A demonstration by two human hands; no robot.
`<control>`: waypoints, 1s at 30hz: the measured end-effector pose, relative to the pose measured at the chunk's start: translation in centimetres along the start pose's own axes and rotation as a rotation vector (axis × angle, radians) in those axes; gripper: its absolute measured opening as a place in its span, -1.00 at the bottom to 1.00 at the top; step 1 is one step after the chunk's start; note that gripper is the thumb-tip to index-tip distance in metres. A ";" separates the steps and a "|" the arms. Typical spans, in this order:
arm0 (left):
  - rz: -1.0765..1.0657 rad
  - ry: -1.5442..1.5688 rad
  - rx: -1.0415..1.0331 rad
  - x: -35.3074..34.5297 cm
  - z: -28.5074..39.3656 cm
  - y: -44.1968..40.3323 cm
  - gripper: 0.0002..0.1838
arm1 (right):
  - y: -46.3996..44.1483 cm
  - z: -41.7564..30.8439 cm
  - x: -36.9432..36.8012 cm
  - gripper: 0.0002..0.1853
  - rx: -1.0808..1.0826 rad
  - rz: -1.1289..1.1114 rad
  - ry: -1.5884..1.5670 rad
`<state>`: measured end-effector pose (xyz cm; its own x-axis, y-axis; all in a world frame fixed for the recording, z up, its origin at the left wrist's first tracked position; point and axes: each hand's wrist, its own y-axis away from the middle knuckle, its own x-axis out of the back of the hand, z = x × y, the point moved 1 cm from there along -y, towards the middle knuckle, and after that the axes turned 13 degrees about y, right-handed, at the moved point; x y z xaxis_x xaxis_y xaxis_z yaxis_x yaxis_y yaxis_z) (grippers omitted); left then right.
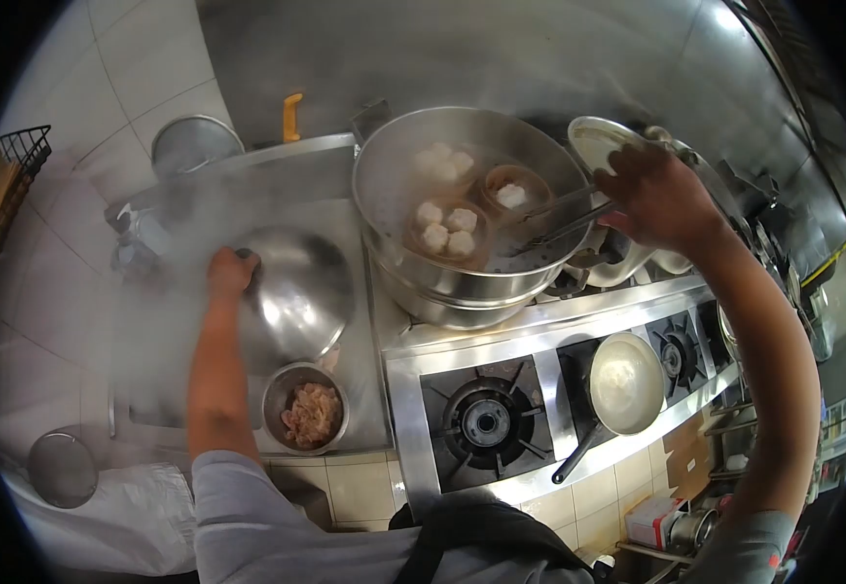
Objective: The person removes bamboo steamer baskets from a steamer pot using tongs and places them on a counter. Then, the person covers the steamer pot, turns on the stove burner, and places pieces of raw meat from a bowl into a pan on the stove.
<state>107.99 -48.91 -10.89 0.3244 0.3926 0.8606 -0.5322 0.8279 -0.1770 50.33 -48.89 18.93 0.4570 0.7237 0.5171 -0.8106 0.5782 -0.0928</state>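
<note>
My left hand is closed on the knob of a large domed steel lid, held tilted to the left of the steamer. In my right hand is a pair of metal tongs, reaching over the rim of the big steel steamer pot. The tong tips are inside the pot, near a small round basket with a white dumpling. Another basket in front holds several white dumplings. More pale dumplings lie at the back, blurred by steam. Whether the tongs touch anything, I cannot tell.
A steel bowl of raw meat stands below the lid. On the stove is a bare burner, with a long-handled pan to its right. Steam drifts over the left counter. A round lid leans behind the steamer.
</note>
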 end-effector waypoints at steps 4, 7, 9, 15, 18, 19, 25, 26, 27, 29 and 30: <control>-0.114 0.100 0.003 0.8 2.3 1.5 -0.35 | -2.9 -1.6 -0.4 -0.53 0.100 0.076 0.003; -0.127 0.037 -0.092 0.8 2.5 1.5 -0.33 | -4.1 -2.0 -0.7 -0.58 0.171 0.084 0.017; -0.103 0.109 -0.075 -0.2 1.3 0.9 -0.32 | -4.8 -1.9 -0.9 -0.60 0.209 0.072 0.038; -0.056 0.110 0.012 2.1 1.9 3.2 -0.33 | -6.4 -1.8 -1.1 -0.61 0.308 -0.019 -0.002; 0.105 0.098 -0.252 3.6 1.9 4.5 -0.41 | -6.4 -1.3 0.3 -0.61 0.364 -0.111 0.050; 0.105 0.096 -0.254 4.9 2.7 5.6 -0.41 | -6.1 -1.0 1.0 -0.61 0.391 -0.138 0.042; 0.025 0.674 -0.254 9.6 9.2 15.3 -0.60 | -4.6 -1.8 0.0 -0.63 0.372 -0.084 0.035; -0.009 0.734 -0.279 10.0 10.0 16.7 -0.64 | -4.1 -1.8 0.2 -0.64 0.321 -0.158 -0.017; -0.046 0.795 -0.303 10.3 10.9 17.8 -0.67 | -3.5 -2.0 0.1 -0.64 0.320 -0.163 -0.022; -0.057 0.845 -0.363 10.2 12.3 19.0 -0.69 | -2.1 -2.3 -0.4 -0.66 0.339 -0.029 -0.015; -0.057 0.894 -0.423 10.3 13.0 19.6 -0.70 | -1.6 -2.4 -0.7 -0.66 0.335 -0.034 -0.018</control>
<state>90.72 -33.86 0.69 0.9043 0.3615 0.2269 -0.2307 0.8613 -0.4527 52.20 -49.36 16.66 0.4817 0.6976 0.5303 -0.8717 0.4438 0.2079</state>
